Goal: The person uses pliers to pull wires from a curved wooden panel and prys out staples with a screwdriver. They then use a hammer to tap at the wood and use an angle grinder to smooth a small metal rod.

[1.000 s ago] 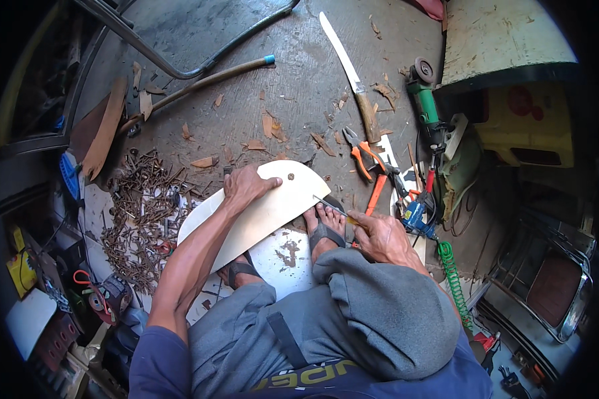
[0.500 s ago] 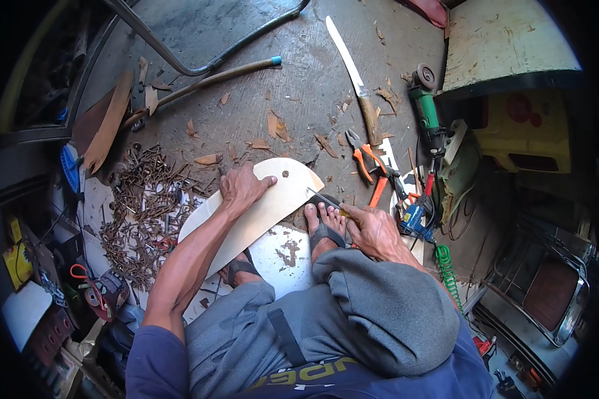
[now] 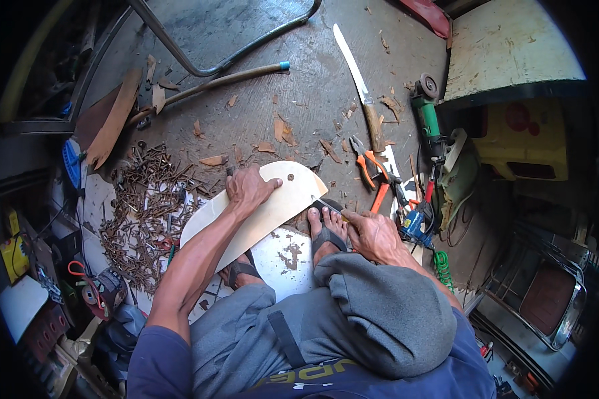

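A pale half-round board (image 3: 253,233) with a small round mark lies above my sandalled feet. My left hand (image 3: 249,193) grips its far edge, fingers curled over, thumb flat on its face. My right hand (image 3: 373,236) is closed around a slim metal tool (image 3: 327,205) with a yellowish handle, its tip touching the board near the right edge. Beyond the right hand lie orange-handled pliers (image 3: 369,163) and a blue pneumatic tool (image 3: 416,223) with a green coiled hose (image 3: 444,269).
A long knife (image 3: 356,73) and a green angle grinder (image 3: 429,113) lie ahead. Rusty nails and screws (image 3: 143,226) cover the left floor. A bent metal frame (image 3: 213,70), a pole (image 3: 246,73), wooden scraps (image 3: 116,113), a cabinet (image 3: 506,46) and a folding chair (image 3: 539,299) surround me.
The view has shifted slightly, so floor objects appear lower and a little rightward. My hands keep their holds, with the tool's tip moving slightly at the board's right side.
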A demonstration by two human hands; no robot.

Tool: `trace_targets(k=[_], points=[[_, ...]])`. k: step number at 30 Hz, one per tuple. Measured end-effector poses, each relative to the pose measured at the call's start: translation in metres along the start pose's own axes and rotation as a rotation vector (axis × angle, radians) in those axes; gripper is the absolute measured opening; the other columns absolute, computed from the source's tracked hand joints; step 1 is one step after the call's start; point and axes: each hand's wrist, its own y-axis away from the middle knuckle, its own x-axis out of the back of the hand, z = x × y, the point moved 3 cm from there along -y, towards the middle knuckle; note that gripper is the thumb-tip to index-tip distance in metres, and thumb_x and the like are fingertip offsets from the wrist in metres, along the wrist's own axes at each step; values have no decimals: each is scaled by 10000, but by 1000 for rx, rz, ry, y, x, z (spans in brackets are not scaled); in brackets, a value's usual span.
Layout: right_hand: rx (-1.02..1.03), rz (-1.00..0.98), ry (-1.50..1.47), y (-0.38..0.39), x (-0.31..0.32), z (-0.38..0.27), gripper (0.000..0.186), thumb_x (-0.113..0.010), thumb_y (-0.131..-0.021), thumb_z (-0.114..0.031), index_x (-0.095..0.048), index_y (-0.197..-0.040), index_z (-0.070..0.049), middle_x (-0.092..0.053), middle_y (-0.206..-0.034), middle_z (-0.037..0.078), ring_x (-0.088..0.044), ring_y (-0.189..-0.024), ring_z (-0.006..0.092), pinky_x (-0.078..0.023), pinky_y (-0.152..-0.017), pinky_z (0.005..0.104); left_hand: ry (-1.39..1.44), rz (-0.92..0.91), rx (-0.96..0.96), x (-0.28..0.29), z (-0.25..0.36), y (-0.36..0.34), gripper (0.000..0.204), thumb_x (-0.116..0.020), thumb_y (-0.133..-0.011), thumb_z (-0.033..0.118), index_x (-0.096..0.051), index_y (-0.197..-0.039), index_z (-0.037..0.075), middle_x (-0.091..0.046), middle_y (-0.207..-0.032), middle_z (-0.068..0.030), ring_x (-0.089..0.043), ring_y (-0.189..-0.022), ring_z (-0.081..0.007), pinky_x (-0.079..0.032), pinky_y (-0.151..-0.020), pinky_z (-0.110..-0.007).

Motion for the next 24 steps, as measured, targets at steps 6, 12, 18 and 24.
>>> trace_targets(k=[6,12,18,24], points=[[67,-5,38,-9,-13,1,307,-541,-981,-242,-688,-1186,-66,-681,-850,279,-702,-742,459,-574,-673,536,-10,3,-16,-5,-1,0,652,-784,-775,550,-718,-1113,-5,-736,-1043,-240,-682,-1051,-385,-467,-951,-512],[162,-164,259,-28,-7,-32,340,-467,-1014,-211,-648,-1172,29,-687,-911,288,-719,-745,434,-590,-662,516,-56,120,-113,1,11,13,571,-772,-806,489,-686,-1091,2,-731,-1021,-223,-690,-985,-399,-487,-894,-527],[26,-335,190,-60,5,-60,351,-522,-953,-219,-730,-997,61,-715,-940,310,-727,-901,445,-594,-812,503,-12,97,-295,15,19,44,397,-732,-862,320,-639,-1097,14,-709,-972,-224,-693,-905,-437,-526,-789,-556],[43,-408,282,-113,28,-52,321,-580,-869,-174,-739,-1056,32,-719,-937,306,-738,-876,415,-590,-787,481,-9,73,-347,24,25,53,369,-724,-875,262,-636,-1141,22,-707,-939,-214,-698,-881,-440,-539,-759,-554]])
